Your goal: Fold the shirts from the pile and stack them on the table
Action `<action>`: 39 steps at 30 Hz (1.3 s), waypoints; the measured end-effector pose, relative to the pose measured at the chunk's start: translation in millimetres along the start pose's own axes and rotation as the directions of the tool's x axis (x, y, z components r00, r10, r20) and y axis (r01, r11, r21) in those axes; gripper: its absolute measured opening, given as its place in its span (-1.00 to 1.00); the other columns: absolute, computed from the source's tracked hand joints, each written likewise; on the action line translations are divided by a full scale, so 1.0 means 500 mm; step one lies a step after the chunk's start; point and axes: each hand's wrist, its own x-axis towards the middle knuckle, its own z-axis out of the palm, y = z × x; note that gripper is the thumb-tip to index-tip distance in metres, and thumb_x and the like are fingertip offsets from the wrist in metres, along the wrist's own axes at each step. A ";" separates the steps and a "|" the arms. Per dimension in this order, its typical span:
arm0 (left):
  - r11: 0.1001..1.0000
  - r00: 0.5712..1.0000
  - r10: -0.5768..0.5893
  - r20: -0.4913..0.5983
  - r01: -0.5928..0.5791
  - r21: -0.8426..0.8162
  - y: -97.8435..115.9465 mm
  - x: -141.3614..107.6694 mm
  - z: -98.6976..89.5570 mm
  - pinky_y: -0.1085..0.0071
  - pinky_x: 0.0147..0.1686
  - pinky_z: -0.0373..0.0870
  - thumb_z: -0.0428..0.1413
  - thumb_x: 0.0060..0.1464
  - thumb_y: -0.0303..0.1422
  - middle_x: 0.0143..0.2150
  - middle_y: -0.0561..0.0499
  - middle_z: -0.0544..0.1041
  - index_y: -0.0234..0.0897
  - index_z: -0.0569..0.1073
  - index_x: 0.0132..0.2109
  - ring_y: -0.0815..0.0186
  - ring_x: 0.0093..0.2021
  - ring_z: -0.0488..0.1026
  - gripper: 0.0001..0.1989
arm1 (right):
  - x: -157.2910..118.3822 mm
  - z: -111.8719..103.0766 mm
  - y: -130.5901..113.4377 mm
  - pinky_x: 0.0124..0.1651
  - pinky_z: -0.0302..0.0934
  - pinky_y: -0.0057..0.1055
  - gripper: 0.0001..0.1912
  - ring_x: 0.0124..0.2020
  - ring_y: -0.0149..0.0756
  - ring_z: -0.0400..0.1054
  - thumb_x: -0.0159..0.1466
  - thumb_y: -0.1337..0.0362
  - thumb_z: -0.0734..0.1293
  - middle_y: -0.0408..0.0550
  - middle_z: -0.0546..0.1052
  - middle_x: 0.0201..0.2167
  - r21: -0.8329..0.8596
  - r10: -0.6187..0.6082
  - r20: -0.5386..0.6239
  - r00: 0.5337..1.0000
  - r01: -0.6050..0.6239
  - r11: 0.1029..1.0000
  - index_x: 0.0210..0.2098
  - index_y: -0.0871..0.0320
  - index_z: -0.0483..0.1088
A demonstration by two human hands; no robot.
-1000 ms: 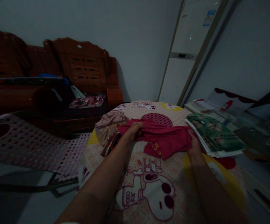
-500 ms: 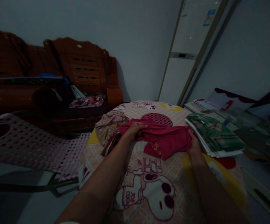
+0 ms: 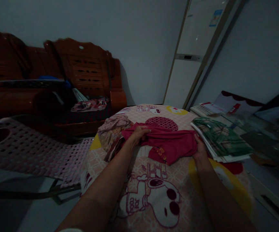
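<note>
A dark pink garment [image 3: 172, 145] with a small patterned patch lies stretched sideways on a round table with a printed cloth [image 3: 168, 174]. My left hand [image 3: 139, 132] grips its upper left part, fingers closed on the fabric. At the garment's right end, my right hand [image 3: 199, 147] holds the edge, its fingers partly hidden by the cloth. Crumpled patterned clothes [image 3: 115, 129] lie left of the pink garment. Just right of my right hand is a folded green plaid garment [image 3: 221, 137] on top of white folded cloth.
A woven pink chair [image 3: 64, 158] stands left of the table. Behind it is a wooden sofa [image 3: 86, 71] with clothes on its seat. A tall white air conditioner [image 3: 187, 64] stands at the back. Papers [image 3: 210, 108] and a cluttered glass surface are at the right.
</note>
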 end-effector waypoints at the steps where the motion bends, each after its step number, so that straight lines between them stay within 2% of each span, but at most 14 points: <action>1: 1.000 1.000 0.001 0.002 -0.001 -0.001 0.000 0.001 -0.001 0.53 -0.70 -0.20 0.30 -0.25 -0.27 -0.70 0.25 0.16 -0.26 0.22 -0.54 0.58 -0.75 -0.02 -0.64 | -0.001 0.001 0.000 0.18 0.29 -0.07 -0.80 0.04 -0.09 0.46 0.20 0.18 0.34 -0.01 0.65 -0.25 -0.005 -0.004 -0.011 1.000 0.004 1.000 -0.26 0.12 0.55; 6: 1.000 1.000 0.000 0.024 0.000 0.019 0.000 -0.001 -0.001 0.51 -0.71 -0.24 0.35 -0.28 -0.17 -0.71 0.25 0.15 -0.26 0.23 -0.53 0.60 -0.75 -0.07 -0.56 | 0.001 -0.001 0.002 0.17 0.30 -0.07 -0.80 0.05 -0.10 0.45 0.22 0.18 0.32 -0.03 0.65 -0.23 0.008 0.013 -0.020 1.000 -0.012 1.000 -0.24 0.10 0.54; 11: 1.000 1.000 -0.023 0.009 0.023 -0.003 0.001 -0.004 0.002 0.51 -0.72 -0.19 0.28 -0.15 -0.03 -0.72 0.22 0.14 -0.23 0.17 -0.55 0.57 -0.75 -0.03 -0.50 | 0.009 -0.013 0.007 0.17 0.29 -0.05 -0.77 0.04 -0.08 0.46 0.21 0.14 0.36 0.01 0.65 -0.24 0.009 0.020 0.045 0.999 -0.021 1.000 -0.24 0.13 0.54; 18: 0.998 0.995 -0.016 0.095 0.009 0.067 0.006 -0.010 -0.004 0.53 -0.72 -0.16 0.36 -0.29 -0.23 -0.71 0.24 0.14 -0.25 0.18 -0.56 0.59 -0.74 -0.03 -0.54 | 0.012 -0.016 0.009 0.17 0.29 -0.08 -0.77 0.02 -0.08 0.47 0.20 0.15 0.37 0.02 0.65 -0.24 0.013 -0.002 0.055 0.998 0.001 1.000 -0.24 0.15 0.54; 22: 0.998 0.998 -0.008 0.069 0.003 0.069 0.006 -0.009 -0.003 0.53 -0.72 -0.19 0.36 -0.27 -0.20 -0.71 0.25 0.12 -0.24 0.16 -0.56 0.60 -0.74 -0.05 -0.52 | 0.012 -0.016 0.009 0.17 0.29 -0.07 -0.76 0.03 -0.08 0.47 0.20 0.14 0.37 0.02 0.65 -0.23 0.024 0.009 0.062 0.998 -0.010 1.000 -0.23 0.14 0.54; 26: 1.000 1.000 -0.026 0.015 0.026 0.008 0.003 -0.004 0.002 0.53 -0.73 -0.20 0.29 -0.14 -0.09 -0.72 0.25 0.11 -0.22 0.14 -0.52 0.57 -0.76 -0.07 -0.52 | 0.010 -0.013 0.008 0.16 0.30 -0.07 -0.75 0.02 -0.09 0.47 0.21 0.14 0.36 0.03 0.65 -0.22 0.033 0.040 0.045 0.998 -0.042 0.999 -0.21 0.15 0.54; 31: 0.999 0.999 -0.002 -0.049 0.000 -0.033 -0.006 0.003 0.007 0.54 -0.71 -0.08 0.17 -0.01 0.04 -0.72 0.21 0.15 -0.22 0.15 -0.52 0.53 -0.75 0.01 -0.50 | 0.011 -0.016 0.010 0.16 0.30 -0.07 -0.76 0.01 -0.10 0.48 0.21 0.15 0.37 0.02 0.65 -0.22 0.026 0.029 0.046 0.999 -0.030 0.999 -0.20 0.14 0.53; 36: 0.997 1.000 -0.002 0.008 0.001 0.072 -0.014 0.005 0.000 0.53 -0.66 0.09 0.09 0.02 0.09 -0.67 0.10 0.31 -0.27 0.29 -0.51 0.47 -0.69 0.19 -0.50 | 0.013 -0.020 0.011 0.15 0.30 -0.05 -0.74 0.01 -0.10 0.48 0.20 0.14 0.37 0.01 0.64 -0.19 -0.004 0.013 0.055 0.998 -0.013 1.000 -0.17 0.13 0.52; 39: 0.969 0.992 0.056 0.112 -0.081 0.233 -0.010 0.003 -0.007 0.53 -0.57 0.19 0.30 -0.17 -0.13 -0.57 0.08 0.42 -0.31 0.39 -0.47 0.43 -0.59 0.30 -0.65 | 0.015 -0.021 0.011 0.15 0.31 -0.05 -0.75 0.01 -0.09 0.48 0.20 0.14 0.37 0.02 0.64 -0.20 -0.007 0.004 0.025 1.000 -0.003 1.000 -0.19 0.13 0.53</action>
